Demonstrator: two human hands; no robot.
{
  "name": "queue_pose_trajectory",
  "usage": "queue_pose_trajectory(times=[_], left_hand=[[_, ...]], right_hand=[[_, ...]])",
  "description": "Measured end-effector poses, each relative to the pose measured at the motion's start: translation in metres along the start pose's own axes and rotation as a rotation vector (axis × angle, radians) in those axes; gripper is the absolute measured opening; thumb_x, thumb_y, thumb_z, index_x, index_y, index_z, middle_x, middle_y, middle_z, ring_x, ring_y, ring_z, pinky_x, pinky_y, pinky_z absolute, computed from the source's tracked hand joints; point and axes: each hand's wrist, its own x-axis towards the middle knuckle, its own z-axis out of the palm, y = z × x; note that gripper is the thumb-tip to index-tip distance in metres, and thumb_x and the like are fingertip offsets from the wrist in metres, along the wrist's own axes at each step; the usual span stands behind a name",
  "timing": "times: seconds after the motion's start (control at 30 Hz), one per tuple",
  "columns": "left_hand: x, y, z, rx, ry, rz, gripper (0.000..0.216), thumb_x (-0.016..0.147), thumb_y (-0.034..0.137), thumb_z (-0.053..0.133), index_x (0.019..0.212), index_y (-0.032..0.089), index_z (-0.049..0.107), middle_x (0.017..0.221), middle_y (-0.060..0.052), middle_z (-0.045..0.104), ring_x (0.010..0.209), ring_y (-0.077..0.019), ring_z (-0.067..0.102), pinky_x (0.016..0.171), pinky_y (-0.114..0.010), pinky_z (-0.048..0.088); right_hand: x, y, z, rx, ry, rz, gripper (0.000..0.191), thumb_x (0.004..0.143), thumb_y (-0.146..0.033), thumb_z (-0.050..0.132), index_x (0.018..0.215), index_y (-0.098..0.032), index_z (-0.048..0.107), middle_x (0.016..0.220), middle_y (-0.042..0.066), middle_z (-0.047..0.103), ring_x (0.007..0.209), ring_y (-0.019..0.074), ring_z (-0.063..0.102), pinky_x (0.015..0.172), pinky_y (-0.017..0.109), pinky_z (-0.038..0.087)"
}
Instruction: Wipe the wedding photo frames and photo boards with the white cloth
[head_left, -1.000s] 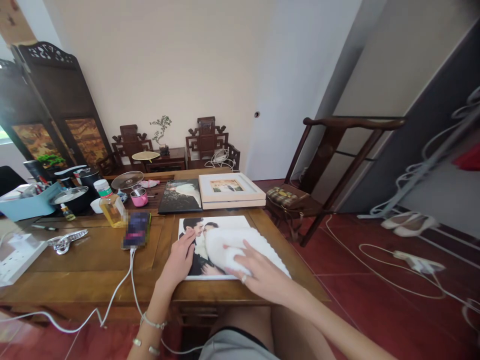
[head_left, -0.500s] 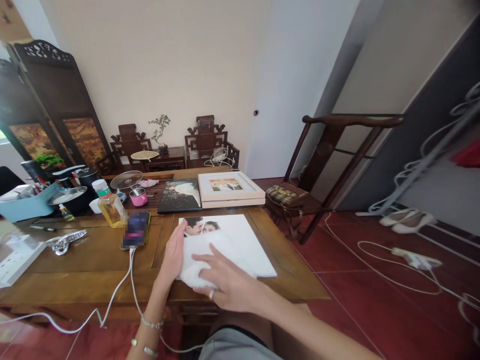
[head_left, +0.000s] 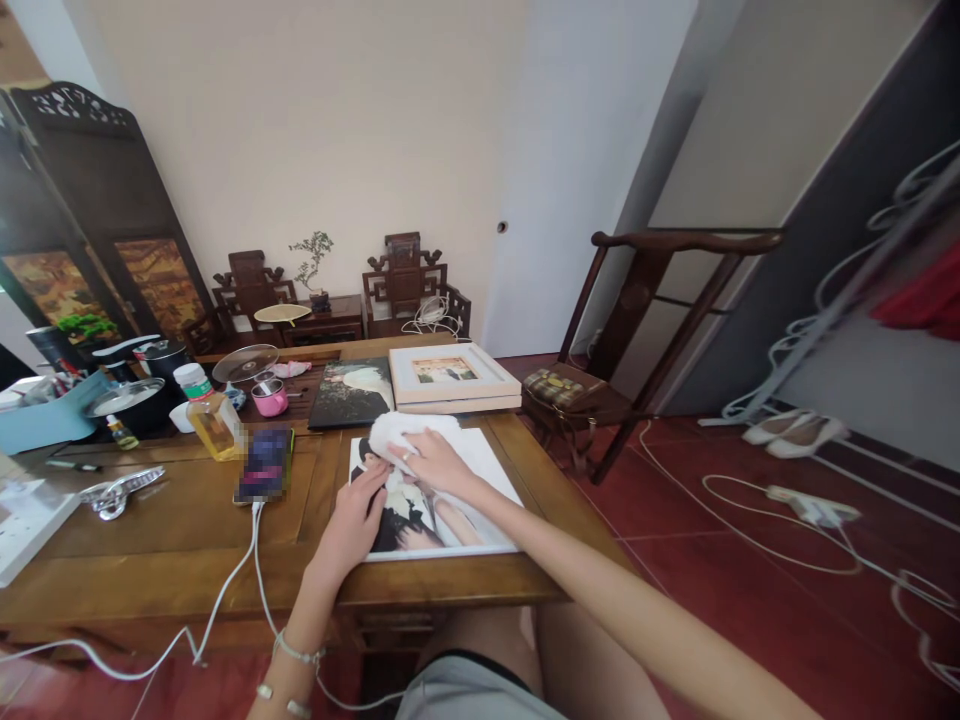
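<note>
A large photo print point(head_left: 420, 520) with a white margin lies flat near the front edge of the wooden table. My right hand point(head_left: 435, 462) grips a bunched white cloth point(head_left: 405, 430), pressed against the photo's far edge. On the photo's left side, my left hand point(head_left: 360, 515) rests with its fingers stretched out and flat. Cloth and fingers cover the upper part of the picture; the lower part shows dark clothing and a light figure.
Behind the photo lie a dark picture panel point(head_left: 349, 393) and a white framed photo point(head_left: 480, 368). A phone point(head_left: 265, 462) with a white cable, a bottle of yellow liquid point(head_left: 214, 418) and a pink cup point(head_left: 270, 398) stand left. A wooden chair point(head_left: 637, 330) is right.
My right hand has slid the white cloth away from me to the photo's far edge, uncovering the lower picture. My left hand has shifted from the photo's edge to lie flat on it.
</note>
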Motion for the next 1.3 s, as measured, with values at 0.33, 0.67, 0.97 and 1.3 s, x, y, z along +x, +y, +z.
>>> queue_pose_trajectory(times=[0.33, 0.67, 0.97, 1.3], left_hand=[[-0.001, -0.001, 0.000, 0.008, -0.025, -0.020, 0.038, 0.092, 0.024, 0.040, 0.127, 0.022, 0.054, 0.136, -0.006, 0.052, 0.131, -0.0205, 0.042, 0.111, -0.043, 0.032], [-0.001, -0.001, 0.000, 0.027, -0.051, -0.064, 0.038, 0.091, 0.024, 0.039, 0.127, 0.022, 0.054, 0.136, -0.006, 0.052, 0.131, -0.0202, 0.042, 0.111, -0.042, 0.032], [-0.002, 0.003, -0.001, 0.052, -0.057, -0.089, 0.039, 0.091, 0.024, 0.041, 0.127, 0.021, 0.054, 0.137, -0.006, 0.051, 0.132, -0.0208, 0.041, 0.111, -0.043, 0.032], [-0.002, 0.005, -0.003, 0.061, -0.071, -0.077, 0.039, 0.091, 0.023, 0.041, 0.129, 0.022, 0.053, 0.138, -0.005, 0.050, 0.132, -0.0211, 0.040, 0.111, -0.044, 0.032]], right_hand=[[0.008, 0.020, -0.012, 0.070, -0.046, -0.042, 0.042, 0.089, -0.052, 0.041, 0.083, -0.019, 0.065, 0.082, 0.005, 0.070, 0.071, 0.0220, 0.064, 0.068, 0.033, 0.049], [-0.048, 0.066, -0.066, -0.015, 0.193, 0.105, 0.050, 0.088, -0.056, 0.033, 0.076, -0.017, 0.061, 0.089, 0.009, 0.069, 0.089, 0.0300, 0.060, 0.081, 0.039, 0.044], [-0.136, 0.037, -0.045, -0.137, -0.004, 0.150, 0.053, 0.085, -0.063, 0.037, 0.089, -0.021, 0.069, 0.120, 0.010, 0.063, 0.135, 0.0363, 0.027, 0.107, 0.050, 0.024], [-0.126, 0.030, -0.051, -0.055, 0.023, 0.186, 0.053, 0.082, -0.065, 0.043, 0.090, -0.020, 0.070, 0.123, 0.012, 0.061, 0.126, 0.0362, 0.041, 0.103, 0.047, 0.030]])
